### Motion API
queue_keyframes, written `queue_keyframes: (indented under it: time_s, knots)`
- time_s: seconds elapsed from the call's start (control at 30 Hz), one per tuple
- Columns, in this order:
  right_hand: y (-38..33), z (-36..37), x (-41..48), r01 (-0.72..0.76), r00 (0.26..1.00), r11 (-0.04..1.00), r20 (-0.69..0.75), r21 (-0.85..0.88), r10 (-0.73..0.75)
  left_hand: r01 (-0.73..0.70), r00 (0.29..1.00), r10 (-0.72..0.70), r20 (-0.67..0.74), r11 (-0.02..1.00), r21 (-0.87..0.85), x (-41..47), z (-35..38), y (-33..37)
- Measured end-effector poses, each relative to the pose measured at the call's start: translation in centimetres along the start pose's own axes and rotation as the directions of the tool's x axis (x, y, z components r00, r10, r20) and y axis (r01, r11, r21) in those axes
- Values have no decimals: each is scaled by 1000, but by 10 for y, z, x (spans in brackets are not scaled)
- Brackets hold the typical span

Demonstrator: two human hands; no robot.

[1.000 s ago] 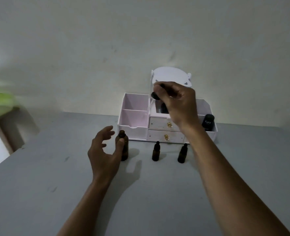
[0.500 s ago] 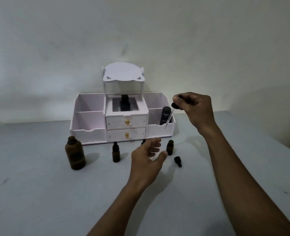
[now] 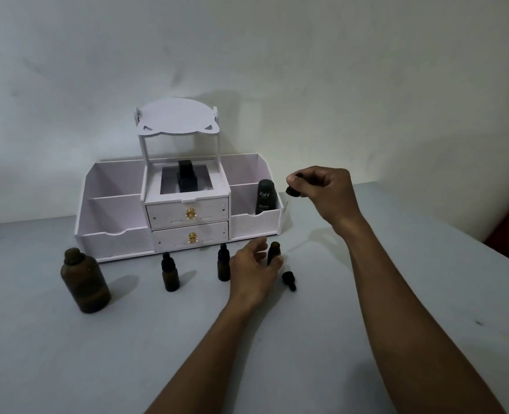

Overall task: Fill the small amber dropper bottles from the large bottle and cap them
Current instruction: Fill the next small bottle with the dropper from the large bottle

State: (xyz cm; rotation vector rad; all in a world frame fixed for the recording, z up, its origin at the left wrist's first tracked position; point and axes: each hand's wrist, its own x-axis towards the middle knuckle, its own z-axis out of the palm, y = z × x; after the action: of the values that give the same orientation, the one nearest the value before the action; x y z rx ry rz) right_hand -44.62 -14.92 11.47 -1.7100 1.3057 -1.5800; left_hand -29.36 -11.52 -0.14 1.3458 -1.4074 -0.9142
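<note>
The large amber bottle (image 3: 84,280) stands uncapped at the left of the table. To its right stand two capped small amber bottles (image 3: 169,273) (image 3: 223,265). Right of these is a small open bottle (image 3: 274,251). My left hand (image 3: 251,271) cups this bottle, thumb against its base and fingers curled at its left side. Its black dropper cap (image 3: 289,280) lies on the table beside it. My right hand (image 3: 326,192) is raised above and to the right, pinching the black top of a long dropper (image 3: 292,191). The glass tube hanging below is barely visible.
A white drawer organiser (image 3: 187,210) stands against the wall behind the bottles. A dark "Kahf" bottle (image 3: 265,197) sits in its right compartment and a black bottle (image 3: 186,177) in its middle. The grey table (image 3: 67,354) ends at the right, at about (image 3: 486,243).
My left hand left the large bottle and came right to the small open bottle. My right hand carried the dropper from above the organiser out to the right. The view shifted too.
</note>
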Motion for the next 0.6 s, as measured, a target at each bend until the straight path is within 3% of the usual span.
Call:
queue_keyframes:
  time_s: [0.6]
  knots:
    - [9, 7, 2, -21, 997, 1000, 68, -21, 22, -58, 998, 58, -19, 998, -4, -5, 0, 0]
